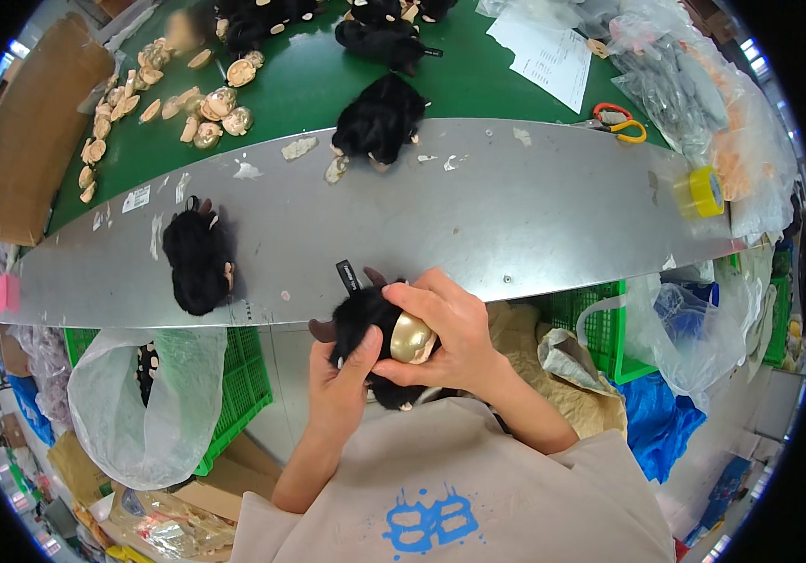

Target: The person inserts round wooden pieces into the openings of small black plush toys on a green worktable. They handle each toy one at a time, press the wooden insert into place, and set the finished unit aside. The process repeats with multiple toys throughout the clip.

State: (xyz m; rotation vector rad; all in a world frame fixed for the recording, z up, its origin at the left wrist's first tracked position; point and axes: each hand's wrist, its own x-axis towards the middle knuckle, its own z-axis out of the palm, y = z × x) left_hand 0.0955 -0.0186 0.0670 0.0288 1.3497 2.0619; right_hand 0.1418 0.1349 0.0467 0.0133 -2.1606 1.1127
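Just in front of my body I hold a black plush toy (358,317) with brown horns and a dark tag sticking up. My left hand (339,380) is closed around its horned end, the thumb pressed into the fur. With my right hand (454,333) I grip a shiny gold rounded shell (411,340) between thumb and fingers, against the toy's body. Part of the toy is hidden behind my hands. Another black plush toy (198,258) lies on the metal ledge to the left, and a further black plush toy (379,122) rests at the ledge's far edge.
A grey metal ledge (365,225) borders the green tabletop (304,89). Several gold and tan shells (220,103) lie at the far left beside a cardboard box (32,141). Scissors (623,124), yellow tape (706,190) and plastic bags (675,80) are right. Green crates (243,385) stand below.
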